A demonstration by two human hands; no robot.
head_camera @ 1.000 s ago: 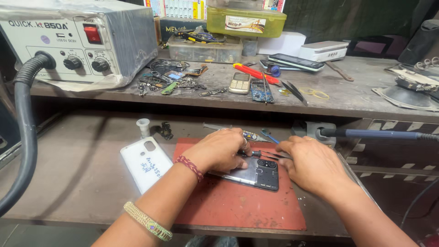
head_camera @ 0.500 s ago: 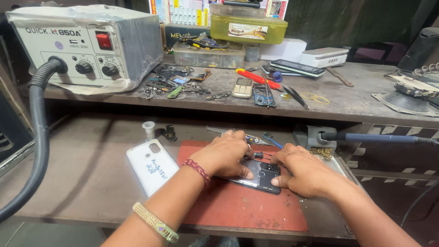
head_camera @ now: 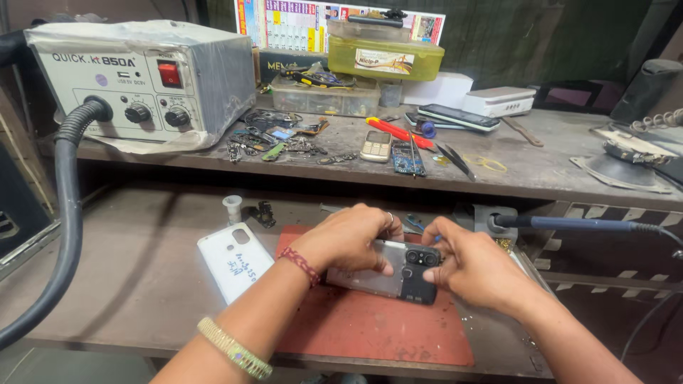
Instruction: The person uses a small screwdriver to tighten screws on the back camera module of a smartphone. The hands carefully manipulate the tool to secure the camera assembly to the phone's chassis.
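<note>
Dark phone (head_camera: 398,274) flat, lengthwise left-right; both hands gripping

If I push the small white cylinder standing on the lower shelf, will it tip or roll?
The small white cylinder stands upright and narrow, so it probably tips easily. Lying down, its round body would likely roll. It looks like light plastic.
</note>
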